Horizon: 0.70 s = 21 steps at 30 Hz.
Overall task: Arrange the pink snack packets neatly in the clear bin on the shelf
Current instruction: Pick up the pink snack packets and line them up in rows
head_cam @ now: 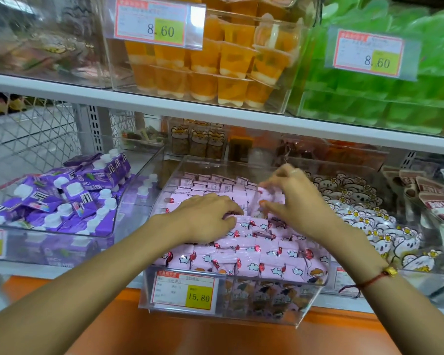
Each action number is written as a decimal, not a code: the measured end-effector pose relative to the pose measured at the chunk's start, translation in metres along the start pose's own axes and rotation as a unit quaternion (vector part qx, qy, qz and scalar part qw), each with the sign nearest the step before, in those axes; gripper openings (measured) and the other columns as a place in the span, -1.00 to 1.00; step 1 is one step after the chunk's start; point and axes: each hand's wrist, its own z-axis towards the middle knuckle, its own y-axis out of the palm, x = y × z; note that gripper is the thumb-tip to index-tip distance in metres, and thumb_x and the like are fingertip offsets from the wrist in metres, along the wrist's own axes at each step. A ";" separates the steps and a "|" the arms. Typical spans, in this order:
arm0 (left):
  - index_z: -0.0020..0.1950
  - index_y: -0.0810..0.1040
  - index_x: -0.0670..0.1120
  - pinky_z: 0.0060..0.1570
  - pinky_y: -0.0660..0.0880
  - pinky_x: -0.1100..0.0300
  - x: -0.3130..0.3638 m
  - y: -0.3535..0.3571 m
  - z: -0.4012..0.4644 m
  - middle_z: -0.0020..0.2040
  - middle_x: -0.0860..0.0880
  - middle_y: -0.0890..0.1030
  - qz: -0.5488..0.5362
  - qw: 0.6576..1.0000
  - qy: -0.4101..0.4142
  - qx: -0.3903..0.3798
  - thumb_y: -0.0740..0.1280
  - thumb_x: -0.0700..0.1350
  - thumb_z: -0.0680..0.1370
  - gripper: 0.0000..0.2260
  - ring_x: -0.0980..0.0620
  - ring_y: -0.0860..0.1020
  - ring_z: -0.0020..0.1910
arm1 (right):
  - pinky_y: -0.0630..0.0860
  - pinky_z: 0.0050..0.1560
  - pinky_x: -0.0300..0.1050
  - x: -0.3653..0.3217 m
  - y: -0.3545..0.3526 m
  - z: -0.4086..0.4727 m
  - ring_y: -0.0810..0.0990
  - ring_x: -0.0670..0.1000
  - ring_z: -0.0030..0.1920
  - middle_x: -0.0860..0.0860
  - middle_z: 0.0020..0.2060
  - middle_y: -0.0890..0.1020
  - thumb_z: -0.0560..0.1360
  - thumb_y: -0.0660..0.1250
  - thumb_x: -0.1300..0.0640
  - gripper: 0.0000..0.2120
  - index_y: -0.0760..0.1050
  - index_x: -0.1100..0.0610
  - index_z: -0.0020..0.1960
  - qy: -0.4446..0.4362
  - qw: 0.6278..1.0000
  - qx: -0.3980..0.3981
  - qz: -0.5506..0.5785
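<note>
A clear bin (310, 301) sits on the lower shelf, pulled forward, with a 15.80 price label on its front. It is packed with several pink snack packets (251, 254) printed with clouds and red balloons; rows stand upright at the back. My left hand (205, 216) lies palm down on the packets in the middle of the bin, fingers curled over them. My right hand (295, 198) hovers just to the right, pinching one pink packet (267, 198) between thumb and fingers, lifted slightly above the pile.
A bin of purple drink cartons (62, 201) stands to the left, a bin of white bear-print packets (364, 216) to the right. The upper shelf (164, 103) overhangs closely, carrying orange jelly cups (215, 65) and green jelly cups (385, 93).
</note>
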 end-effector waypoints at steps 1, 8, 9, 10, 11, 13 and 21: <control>0.41 0.36 0.09 0.05 0.32 0.10 0.000 0.000 0.000 0.30 0.01 0.44 -0.004 1.000 -0.002 -0.001 0.09 0.02 0.64 -0.66 -0.07 0.38 0.24 | 0.37 0.11 -0.12 -0.002 0.005 0.000 0.44 0.06 0.14 0.06 0.14 0.48 0.48 0.40 0.07 -0.66 0.53 0.08 0.23 -0.017 0.999 -0.034 -0.022; 0.42 0.34 0.09 0.20 0.37 0.03 0.002 -0.002 -0.001 0.36 0.03 0.41 -0.017 1.000 -0.011 -0.012 0.08 -0.01 0.65 -0.66 -0.05 0.34 0.31 | 0.52 0.01 -0.06 -0.006 0.012 0.002 0.57 0.07 0.08 -0.02 0.06 0.66 0.57 0.20 0.03 -0.75 0.57 -0.04 0.18 -0.027 0.991 -0.111 -0.076; 0.42 0.35 0.08 0.20 0.38 0.03 0.003 -0.002 -0.001 0.37 0.03 0.41 -0.019 1.000 -0.012 -0.008 0.07 -0.01 0.65 -0.66 -0.04 0.35 0.31 | 0.52 0.01 -0.07 -0.007 0.012 0.002 0.57 0.06 0.06 -0.04 0.05 0.66 0.57 0.20 0.02 -0.75 0.56 -0.04 0.18 -0.030 0.990 -0.113 -0.081; 0.42 0.35 0.08 0.20 0.39 0.04 0.004 -0.001 -0.001 0.37 0.04 0.41 -0.020 1.000 -0.012 0.002 0.06 -0.01 0.65 -0.66 -0.03 0.36 0.31 | 0.52 0.02 -0.09 -0.007 0.010 0.001 0.57 0.03 0.04 -0.07 0.03 0.65 0.57 0.20 0.02 -0.75 0.55 -0.04 0.20 -0.030 0.991 -0.111 -0.073; 0.41 0.36 0.08 0.20 0.38 0.06 0.006 0.000 -0.002 0.37 0.05 0.42 -0.018 1.000 -0.012 0.019 0.05 -0.01 0.65 -0.66 -0.02 0.36 0.31 | 0.51 0.05 -0.10 -0.006 0.007 0.000 0.56 -0.01 0.01 -0.09 0.00 0.64 0.57 0.21 0.03 -0.74 0.53 -0.04 0.22 -0.023 0.993 -0.101 -0.057; 0.41 0.35 0.07 0.17 0.34 0.12 0.009 0.002 -0.004 0.37 0.05 0.42 -0.003 0.997 -0.001 0.077 0.05 0.00 0.65 -0.67 0.00 0.36 0.31 | 0.49 0.02 -0.16 0.000 -0.004 0.000 0.53 -0.08 -0.06 -0.09 -0.04 0.62 0.56 0.25 0.06 -0.74 0.52 -0.02 0.23 -0.009 0.999 -0.033 -0.024; 0.47 0.25 0.15 0.32 0.22 0.14 0.024 0.011 0.005 0.49 0.13 0.25 0.025 0.997 0.073 0.013 -0.04 0.09 0.66 -0.62 0.07 0.22 0.44 | 0.43 -0.11 -0.13 0.017 -0.010 0.000 0.55 0.04 -0.03 -0.01 -0.13 0.60 0.49 0.34 0.01 -0.88 0.61 -0.03 -0.01 0.031 0.997 -0.023 -0.065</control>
